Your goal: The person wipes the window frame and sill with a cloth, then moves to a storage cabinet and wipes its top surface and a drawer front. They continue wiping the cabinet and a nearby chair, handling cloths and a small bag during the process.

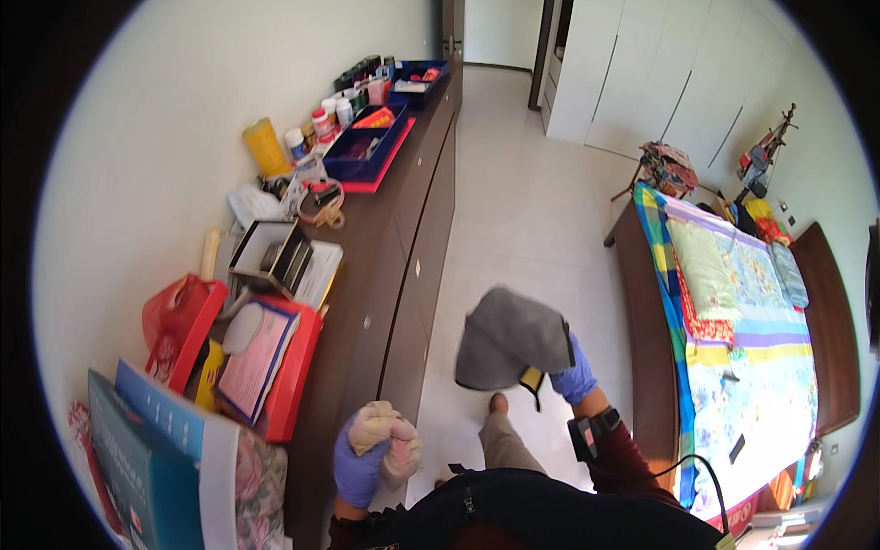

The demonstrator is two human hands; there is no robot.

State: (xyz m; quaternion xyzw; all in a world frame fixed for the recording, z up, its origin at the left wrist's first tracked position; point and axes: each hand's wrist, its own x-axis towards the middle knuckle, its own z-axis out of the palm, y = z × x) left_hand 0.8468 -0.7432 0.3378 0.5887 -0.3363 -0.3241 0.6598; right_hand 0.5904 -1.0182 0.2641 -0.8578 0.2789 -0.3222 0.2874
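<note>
My left hand (360,462), in a purple glove, is closed round a bunched cream and pink cloth (395,440) beside the front of a long dark brown cabinet (357,295). A grey cloth (515,337) with black edging and a small yellow tag is held up over the floor by my right hand (575,371), also in a purple glove. The cloth hides part of my right fingers. A strapped device sits on my right wrist.
The cabinet top holds a red box (289,399), an open black box (268,254), blue trays (368,148), bottles and a yellow canister (267,148). To the right stands a bed (756,385) with pillows. Wardrobes (646,82) line the far wall.
</note>
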